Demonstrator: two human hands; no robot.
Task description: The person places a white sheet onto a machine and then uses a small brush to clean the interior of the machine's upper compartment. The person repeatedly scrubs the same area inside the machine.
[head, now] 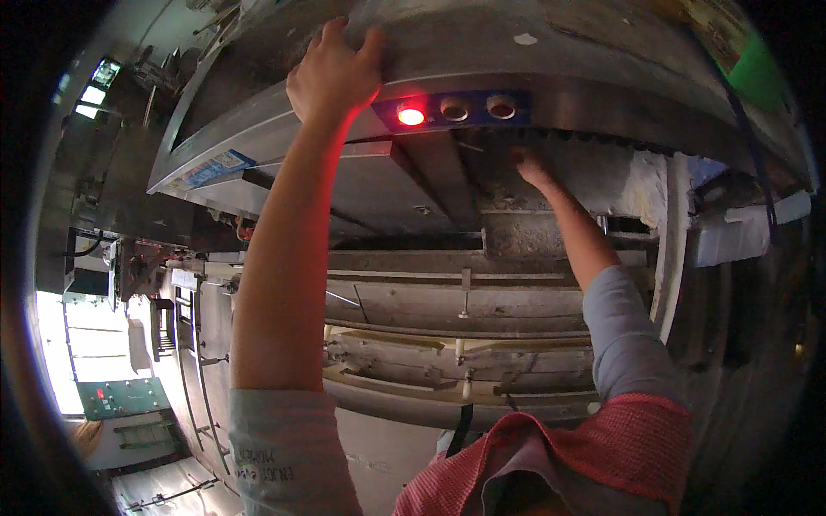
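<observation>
My left hand point(335, 74) lies on the top of a stainless-steel machine housing point(445, 45), just beyond its front edge. Its fingers are spread, with nothing seen in them. Close to that wrist, a red indicator light point(411, 116) glows on a blue control strip point(477, 103), which also carries two unlit round fittings point(455, 111). My right hand point(532, 169) reaches below the strip into the dark space under the housing, near a grey metal panel point(581, 161). Blur and shadow hide its fingers, so any grip or contact cannot be made out.
Below the housing run several horizontal metal rails point(464, 293) with pale plastic spacers point(459, 348). A pale upright post point(671, 238) stands right of my right arm. At left are a metal ladder-like frame point(200, 361), a green panel point(121, 398) and bright windows. A dark cable point(742, 116) hangs at upper right.
</observation>
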